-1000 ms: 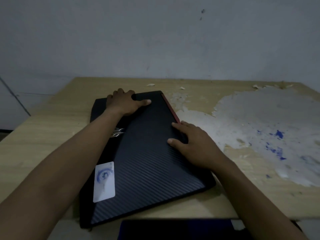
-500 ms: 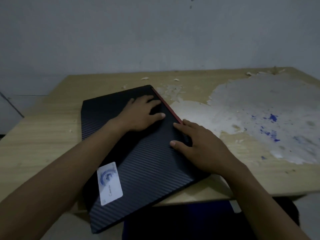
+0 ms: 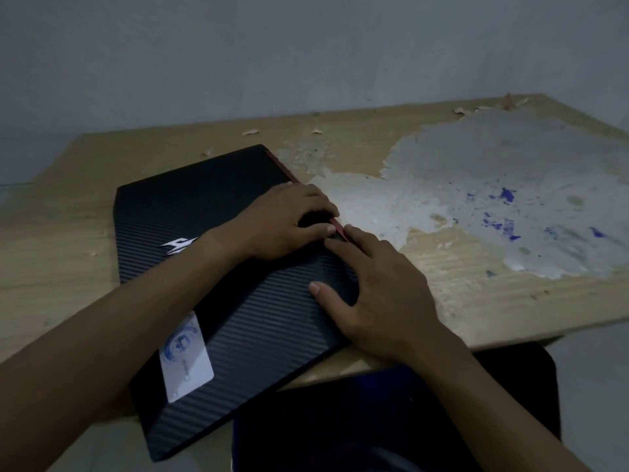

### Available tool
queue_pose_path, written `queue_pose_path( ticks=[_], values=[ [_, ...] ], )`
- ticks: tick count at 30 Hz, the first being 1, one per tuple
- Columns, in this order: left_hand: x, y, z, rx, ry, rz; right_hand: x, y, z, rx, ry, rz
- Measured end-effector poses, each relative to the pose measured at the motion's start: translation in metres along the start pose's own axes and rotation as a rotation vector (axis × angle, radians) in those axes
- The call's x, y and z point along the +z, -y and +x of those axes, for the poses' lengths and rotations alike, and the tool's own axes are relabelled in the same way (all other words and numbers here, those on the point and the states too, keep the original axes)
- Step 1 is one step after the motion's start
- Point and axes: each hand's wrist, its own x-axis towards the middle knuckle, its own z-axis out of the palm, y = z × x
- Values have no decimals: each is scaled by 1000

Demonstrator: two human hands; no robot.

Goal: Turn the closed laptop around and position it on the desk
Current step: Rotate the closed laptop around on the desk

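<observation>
The closed laptop (image 3: 211, 267) lies at an angle on the left part of the desk (image 3: 476, 301), and its near corner hangs over the front edge. A sticker (image 3: 185, 357) sits on the lid near that corner. Both hands rest flat on the lid by its right edge: the left hand (image 3: 289, 221) farther back, the right hand (image 3: 377, 291) nearer, their fingertips almost touching. The wall (image 3: 306, 52) stands behind the desk.

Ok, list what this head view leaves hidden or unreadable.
- Laptop logo: partly hidden by the left hand and its forearm.
- Sticker print: too blurred to read.
- Desk right side: cut off by the frame edge.
- Laptop's near corner underside: out of sight.
</observation>
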Motion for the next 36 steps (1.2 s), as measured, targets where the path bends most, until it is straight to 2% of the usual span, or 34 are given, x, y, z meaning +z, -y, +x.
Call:
queue_pose_path(
  ticks=[8,15,26,36],
  values=[
    [3,6,8,0,-53,-26,-3,-8,9,-97,12,-41],
    [3,11,29,-83,-91,7,-9,-37,41,-149,85,-59],
    [4,30,75,-304,-126,164,-10,-88,103,-261,106,26],
    [4,51,112,-488,-128,236,-4,-124,165,-223,89,90]
  ],
)
